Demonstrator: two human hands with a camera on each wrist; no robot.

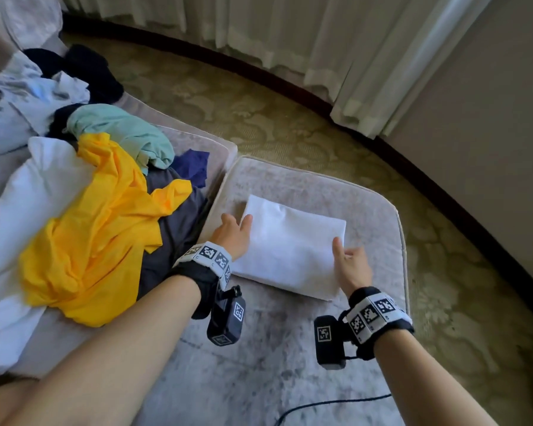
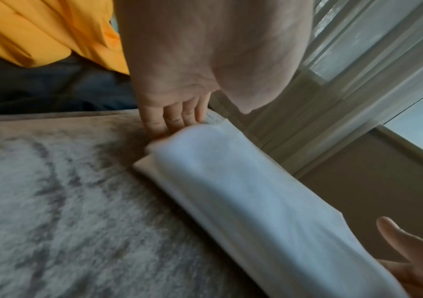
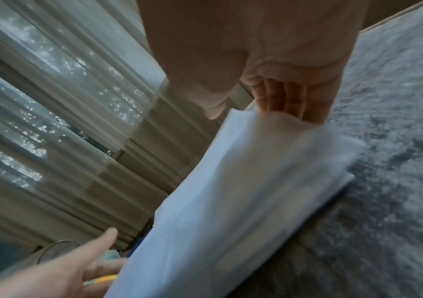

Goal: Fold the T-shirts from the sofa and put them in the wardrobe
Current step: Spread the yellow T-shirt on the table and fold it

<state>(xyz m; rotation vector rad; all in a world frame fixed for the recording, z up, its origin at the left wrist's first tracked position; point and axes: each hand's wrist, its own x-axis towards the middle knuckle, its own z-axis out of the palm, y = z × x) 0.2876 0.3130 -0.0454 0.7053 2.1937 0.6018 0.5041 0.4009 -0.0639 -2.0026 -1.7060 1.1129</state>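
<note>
1. One folded white T-shirt lies flat on the grey sofa cushion. It is a neat rectangle.
2. Two hands are at the T-shirt, one at each short end.
3. The left hand is at the left end. Its fingers are straight and slide under the edge of the folded cloth. The thumb is up, away from the cloth. The hand does not squeeze anything.
4. The right hand is at the right end. Its fingers are straight too and go under the cloth edge. The thumb points up over the top. It does not pinch the cloth.
5. A pile of loose clothes sits on the sofa to the left, just beside the left arm. I count one yellow shirt, one mint shirt, one big white cloth, one purple piece and some dark ones.
6. One black cable lies on the cushion near the person.
7. Pale curtains hang behind, over a patterned carpet.
</note>
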